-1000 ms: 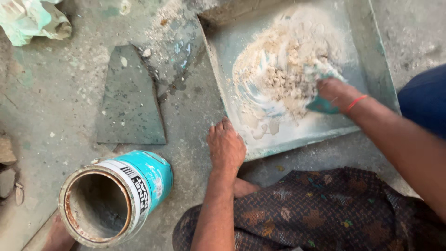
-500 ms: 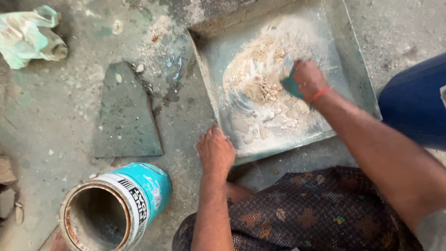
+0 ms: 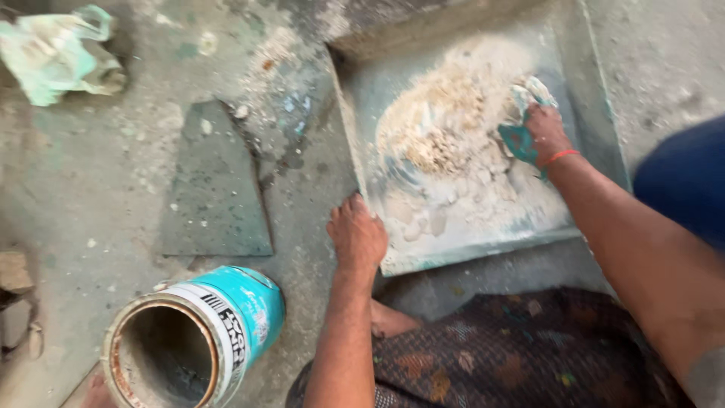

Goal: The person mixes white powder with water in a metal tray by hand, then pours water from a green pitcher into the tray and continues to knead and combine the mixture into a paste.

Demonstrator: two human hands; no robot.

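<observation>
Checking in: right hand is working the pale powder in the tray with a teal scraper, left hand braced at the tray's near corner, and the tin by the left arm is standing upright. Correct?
Not quite. The head view shows the tin lying on its side, open mouth towards the camera. The rest holds: the right hand holds a teal scraper in the pale powder, and the left hand rests at the tray corner.

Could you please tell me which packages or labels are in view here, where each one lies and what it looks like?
Tin: lower left on the floor, on its side, open mouth toward the camera; round, teal and white label, rusty rim.
Bag: upper left corner, crumpled, pale green and white.
</observation>
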